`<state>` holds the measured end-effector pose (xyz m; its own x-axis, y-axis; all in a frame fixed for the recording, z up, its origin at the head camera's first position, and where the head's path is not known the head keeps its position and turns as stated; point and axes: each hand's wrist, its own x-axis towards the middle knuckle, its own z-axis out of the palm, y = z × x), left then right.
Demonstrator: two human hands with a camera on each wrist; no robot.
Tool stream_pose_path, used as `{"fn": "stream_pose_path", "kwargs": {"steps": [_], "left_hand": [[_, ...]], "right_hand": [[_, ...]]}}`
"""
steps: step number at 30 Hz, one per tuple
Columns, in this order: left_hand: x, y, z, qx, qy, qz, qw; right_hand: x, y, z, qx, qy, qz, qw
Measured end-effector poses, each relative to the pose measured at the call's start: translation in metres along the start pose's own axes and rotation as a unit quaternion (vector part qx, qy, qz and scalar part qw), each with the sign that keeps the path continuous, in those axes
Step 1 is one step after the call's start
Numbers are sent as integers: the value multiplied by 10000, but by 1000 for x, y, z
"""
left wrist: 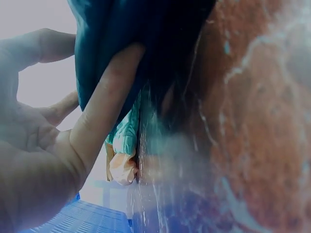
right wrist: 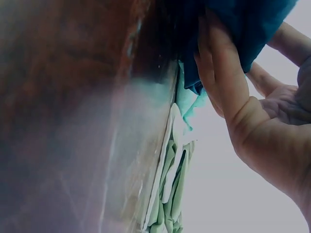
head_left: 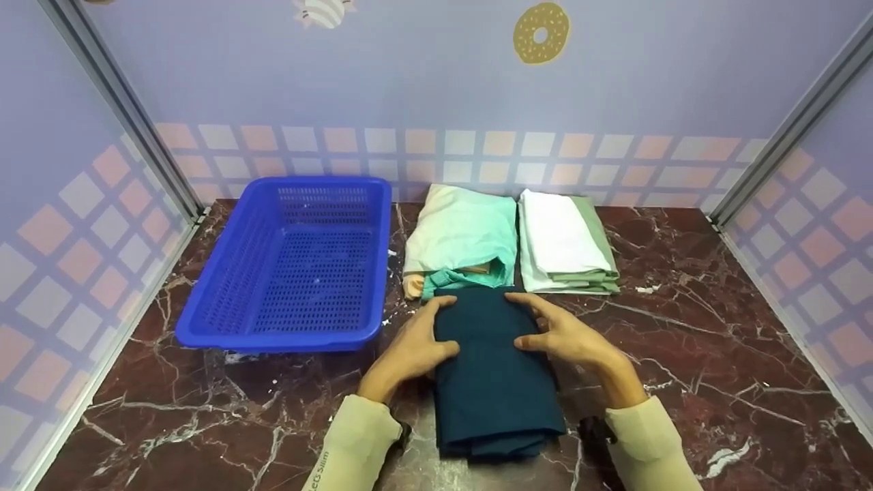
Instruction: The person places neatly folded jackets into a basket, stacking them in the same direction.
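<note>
A folded dark teal-blue garment (head_left: 494, 382) lies lengthwise between both hands, its layered fold edges at the near end. On its left side the left hand (head_left: 414, 344) grips it, thumb and a fingertip on top. The right hand (head_left: 569, 334) holds the opposite side in much the same way. In the left wrist view, a finger (left wrist: 107, 97) runs in under the blue fabric (left wrist: 109, 34). Fingers (right wrist: 226, 63) likewise reach beneath the cloth (right wrist: 262, 24) in the right wrist view. Just beyond its far end sits a folded mint-and-cream garment (head_left: 467, 228).
A blue perforated plastic basket (head_left: 378, 273) stands at the left with nothing in it. White and green folded clothes (head_left: 566, 242) lie at the back right. Patterned panels (head_left: 436, 82) enclose the dark red marble-look table (head_left: 682, 341) at the back and sides.
</note>
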<state>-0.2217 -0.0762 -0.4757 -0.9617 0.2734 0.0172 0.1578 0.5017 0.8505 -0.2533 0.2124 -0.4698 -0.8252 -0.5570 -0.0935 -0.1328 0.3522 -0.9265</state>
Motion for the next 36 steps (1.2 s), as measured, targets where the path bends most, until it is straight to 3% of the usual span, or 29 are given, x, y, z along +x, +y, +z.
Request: {"fn": "stream_pose_path", "kwargs": {"steps": [7, 14, 28, 36], "left_hand": [[-1, 3, 2, 64, -55, 103, 9999], [0, 6, 3, 13, 195, 167, 9997], [0, 18, -1, -55, 521, 408, 9978], [-2, 25, -7, -11, 581, 532, 9969]], "right_hand": [[-2, -2, -3, -229, 56, -20, 9997], [-3, -3, -6, -9, 192, -15, 9998], [-9, -14, -10, -240, 661, -60, 9975], [-12, -26, -10, -152, 721, -129, 9972]]}}
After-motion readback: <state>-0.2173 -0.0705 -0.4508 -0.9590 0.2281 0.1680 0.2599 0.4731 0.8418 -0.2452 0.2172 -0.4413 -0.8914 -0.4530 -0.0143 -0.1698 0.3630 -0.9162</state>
